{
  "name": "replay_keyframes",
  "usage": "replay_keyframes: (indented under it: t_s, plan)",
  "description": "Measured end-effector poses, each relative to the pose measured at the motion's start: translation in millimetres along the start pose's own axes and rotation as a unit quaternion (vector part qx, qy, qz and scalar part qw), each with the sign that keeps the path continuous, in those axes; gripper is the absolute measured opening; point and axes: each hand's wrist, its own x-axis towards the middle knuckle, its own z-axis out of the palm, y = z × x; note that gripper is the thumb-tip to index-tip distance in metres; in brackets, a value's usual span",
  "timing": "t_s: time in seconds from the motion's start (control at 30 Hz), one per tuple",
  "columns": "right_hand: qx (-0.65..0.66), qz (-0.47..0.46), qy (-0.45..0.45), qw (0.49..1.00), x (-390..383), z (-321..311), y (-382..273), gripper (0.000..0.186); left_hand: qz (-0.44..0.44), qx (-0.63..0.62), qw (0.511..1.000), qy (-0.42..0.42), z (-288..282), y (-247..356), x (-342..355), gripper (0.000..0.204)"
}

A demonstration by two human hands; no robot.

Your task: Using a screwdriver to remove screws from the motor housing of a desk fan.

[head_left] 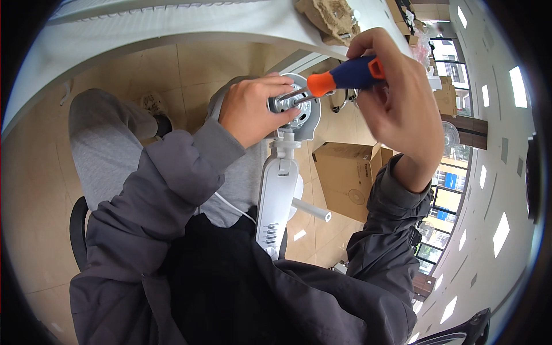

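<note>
A white electric fan (277, 198), without its blades or grille, lies across my lap with its button panel toward me. My left hand (253, 109) is closed round the silver motor (299, 118) at the far end, thumb and fingers on either side. My right hand (409, 109) grips a screwdriver (348, 76) with a blue and orange handle. Its metal shaft slants leftward, and the tip reaches the motor between my left thumb and fingers. Whether the tip sits in a screw is too small to tell.
The curved edge of a white table (172, 35) runs just beyond my hands, with a crumpled brown paper bundle (329, 18) on it. An open cardboard box (344, 178) stands on the tiled floor to the right. A white cable (234, 207) trails from the fan.
</note>
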Motion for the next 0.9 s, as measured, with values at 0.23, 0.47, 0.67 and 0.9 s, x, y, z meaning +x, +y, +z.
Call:
replay_keyframes:
  t_s: [0.23,0.47,0.67,0.9]
  plan:
    - [0.041,0.007,-0.019,0.999,-2.9,-12.2,-3.8,0.03,0.003,-0.012,1.0,0.002,1.5,2.1,4.4,0.04]
    - [0.015,0.026,0.034,0.999,-3.6,-0.7,-5.6,0.029,-0.01,0.003,1.0,-0.009,-4.0,7.2,-0.9,0.041]
    - [0.005,0.003,-0.001,1.0,-7.5,2.3,0.1,0.009,-0.016,-0.01,1.0,-0.013,1.6,10.1,1.6,0.041]
    - [0.13,-0.02,0.0,0.991,-11.2,-7.1,-6.3,0.03,0.001,0.005,1.0,-0.012,-1.0,7.0,2.6,0.042]
